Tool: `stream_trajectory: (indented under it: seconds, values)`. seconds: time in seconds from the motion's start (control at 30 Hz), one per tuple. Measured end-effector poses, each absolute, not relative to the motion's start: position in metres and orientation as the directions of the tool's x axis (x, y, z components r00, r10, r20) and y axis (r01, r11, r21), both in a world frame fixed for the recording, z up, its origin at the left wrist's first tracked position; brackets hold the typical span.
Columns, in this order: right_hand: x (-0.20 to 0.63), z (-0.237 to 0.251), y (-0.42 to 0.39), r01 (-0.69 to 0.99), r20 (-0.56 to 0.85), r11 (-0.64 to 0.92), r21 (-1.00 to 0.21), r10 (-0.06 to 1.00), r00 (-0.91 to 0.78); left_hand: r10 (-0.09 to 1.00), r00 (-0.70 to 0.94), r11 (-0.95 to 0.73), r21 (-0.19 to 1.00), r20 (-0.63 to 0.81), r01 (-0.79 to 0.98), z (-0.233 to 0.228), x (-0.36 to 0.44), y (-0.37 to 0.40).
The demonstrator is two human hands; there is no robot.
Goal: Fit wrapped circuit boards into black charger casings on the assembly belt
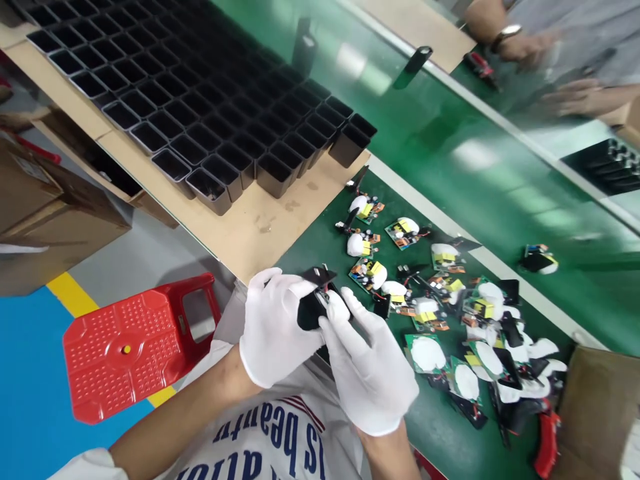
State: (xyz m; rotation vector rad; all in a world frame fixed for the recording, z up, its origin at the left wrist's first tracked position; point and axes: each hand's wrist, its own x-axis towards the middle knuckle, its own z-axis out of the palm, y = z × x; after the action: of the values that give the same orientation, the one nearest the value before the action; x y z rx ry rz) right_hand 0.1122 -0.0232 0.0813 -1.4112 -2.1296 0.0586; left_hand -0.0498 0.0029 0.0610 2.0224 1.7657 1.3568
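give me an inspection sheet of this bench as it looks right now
surface: green mat at the bench edge, green conveyor belt beyond a white strip
job's things: black casing with a small circuit board at its top, held between both hands
clutter: pile of loose circuit boards with white and black parts on the mat; red tool at the pile's near end
grippers: left hand and right hand, white gloves, both closed on the casing
cables: thin leads on some boards, too small to trace
surroundings: rows of open black casings on cardboard; red stool; another person's hands across the belt
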Motion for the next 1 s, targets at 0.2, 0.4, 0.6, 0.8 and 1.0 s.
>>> stream_trajectory:
  seconds: [0.2,0.4,0.6,0.8,1.0]
  values:
    - [0.110,0.084,-0.023,0.886,0.417,0.353,-0.301,0.884,-0.211,0.809,-0.068,-0.332,0.550,0.584,0.766,0.067,-0.046,0.007]
    - [0.103,0.046,-0.018,0.901,0.452,0.327,-0.286,0.875,-0.174,0.833,-0.069,-0.284,0.531,0.549,0.799,0.032,-0.041,0.010]
    - [0.107,0.046,-0.019,0.843,0.532,0.333,-0.422,0.844,-0.068,0.794,-0.089,-0.295,0.509,0.601,0.809,0.029,-0.041,0.009]
    - [0.102,0.042,-0.019,0.864,0.488,0.321,-0.388,0.867,-0.104,0.787,-0.098,-0.287,0.503,0.609,0.815,0.026,-0.037,0.010]
    - [0.108,0.071,-0.019,0.392,0.126,0.018,-0.920,0.959,0.253,0.841,-0.026,-0.432,0.698,0.541,0.571,0.031,-0.057,-0.002]
